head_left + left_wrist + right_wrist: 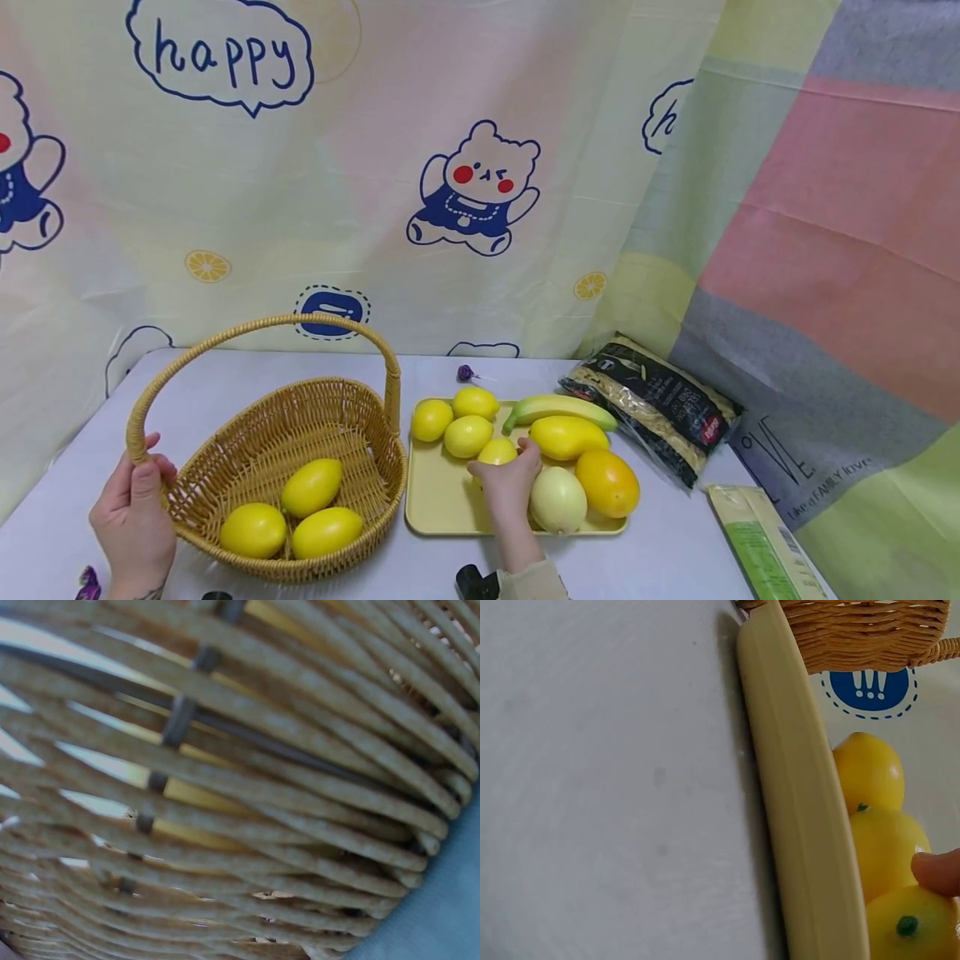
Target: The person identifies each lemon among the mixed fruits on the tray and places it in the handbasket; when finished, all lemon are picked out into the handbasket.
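A wicker basket (247, 442) with a tall handle stands on the left of the table and holds three lemons (311, 487). My left hand (135, 508) grips the basket where the handle meets its left rim; the left wrist view is filled with the basket's weave (262, 750). To the right of the basket lies a yellow tray (438, 500) of fruit. My right hand (510, 479) reaches into the tray with its fingers curled over a lemon (497, 451). In the right wrist view a fingertip (939, 871) touches a lemon (907, 922) behind the tray rim (802, 825).
The tray also holds three more lemons (467, 435), a banana (558, 408), a mango (567, 437), an orange fruit (607, 483) and a pale melon (557, 500). A dark noodle packet (652, 404) and a green packet (757, 542) lie right. A printed cloth hangs behind.
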### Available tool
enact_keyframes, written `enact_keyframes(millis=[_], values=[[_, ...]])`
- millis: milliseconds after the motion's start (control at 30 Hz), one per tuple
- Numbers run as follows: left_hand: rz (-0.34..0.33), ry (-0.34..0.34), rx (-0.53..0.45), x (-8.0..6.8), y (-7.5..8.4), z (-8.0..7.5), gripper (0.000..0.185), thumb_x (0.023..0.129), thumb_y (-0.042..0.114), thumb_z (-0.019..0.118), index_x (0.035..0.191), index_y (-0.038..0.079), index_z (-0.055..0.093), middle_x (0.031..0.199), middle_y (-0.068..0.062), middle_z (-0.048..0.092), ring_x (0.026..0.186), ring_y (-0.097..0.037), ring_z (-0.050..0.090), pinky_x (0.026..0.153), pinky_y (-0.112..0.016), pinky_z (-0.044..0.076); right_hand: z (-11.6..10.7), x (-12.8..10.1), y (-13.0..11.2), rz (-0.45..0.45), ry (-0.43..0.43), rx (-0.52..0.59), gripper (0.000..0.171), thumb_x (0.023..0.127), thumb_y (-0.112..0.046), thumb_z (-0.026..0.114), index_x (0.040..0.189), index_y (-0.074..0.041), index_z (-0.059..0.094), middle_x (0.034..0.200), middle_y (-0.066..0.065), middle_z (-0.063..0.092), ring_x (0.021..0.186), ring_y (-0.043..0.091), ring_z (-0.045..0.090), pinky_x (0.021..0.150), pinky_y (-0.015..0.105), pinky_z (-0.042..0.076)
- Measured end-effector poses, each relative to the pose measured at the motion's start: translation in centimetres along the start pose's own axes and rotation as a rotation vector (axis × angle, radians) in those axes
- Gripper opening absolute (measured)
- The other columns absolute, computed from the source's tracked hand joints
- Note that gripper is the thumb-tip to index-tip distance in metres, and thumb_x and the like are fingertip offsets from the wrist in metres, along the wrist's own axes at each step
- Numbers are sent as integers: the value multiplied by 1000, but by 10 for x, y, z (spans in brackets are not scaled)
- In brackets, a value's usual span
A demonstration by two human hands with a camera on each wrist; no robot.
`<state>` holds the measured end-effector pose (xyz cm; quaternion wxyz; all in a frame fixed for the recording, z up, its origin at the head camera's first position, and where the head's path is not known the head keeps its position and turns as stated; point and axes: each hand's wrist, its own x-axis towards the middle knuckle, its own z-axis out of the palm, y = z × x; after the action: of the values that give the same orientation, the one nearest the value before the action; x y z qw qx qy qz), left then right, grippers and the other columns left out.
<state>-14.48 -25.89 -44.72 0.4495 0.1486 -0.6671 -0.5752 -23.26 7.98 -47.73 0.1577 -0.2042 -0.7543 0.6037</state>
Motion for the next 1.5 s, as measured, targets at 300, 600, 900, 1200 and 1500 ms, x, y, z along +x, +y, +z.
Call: enact_keyframes(millis=[300,600,900,1200,1500], values=[[20,-5,-8,0,-2,-1,29,97,9,44,119,2,61,70,17,53,67,-4,47,66,-9,38,-4,0,-1,-54,-26,146,71,59,7,73,121,6,38,124,24,43,115,35,43,101,47,34],[45,-15,-85,2,-4,-2,28,96,7,45,117,1,62,70,14,56,67,-4,48,66,-10,39,-11,2,-14,-118,-49,322,57,66,7,70,117,5,45,120,19,51,110,28,49,94,38,39],[14,-2,-33,1,-2,-1,29,97,9,45,119,3,62,70,17,55,68,-4,48,67,-9,39,-16,-7,-35,-129,-264,611,50,71,15,63,118,7,46,115,12,55,100,14,54,86,22,47],[10,1,-3,1,0,0,29,97,9,44,119,4,62,70,17,54,67,-3,48,67,-9,39,-6,-25,-43,-194,-624,579,56,70,10,63,122,9,44,123,11,53,106,15,53,87,26,47],[11,-1,-22,1,0,-1,29,97,9,44,119,0,61,70,16,54,67,-4,47,67,-9,39,17,-43,-49,-217,-973,434,60,68,10,67,124,5,45,120,6,50,100,15,55,85,31,48]])
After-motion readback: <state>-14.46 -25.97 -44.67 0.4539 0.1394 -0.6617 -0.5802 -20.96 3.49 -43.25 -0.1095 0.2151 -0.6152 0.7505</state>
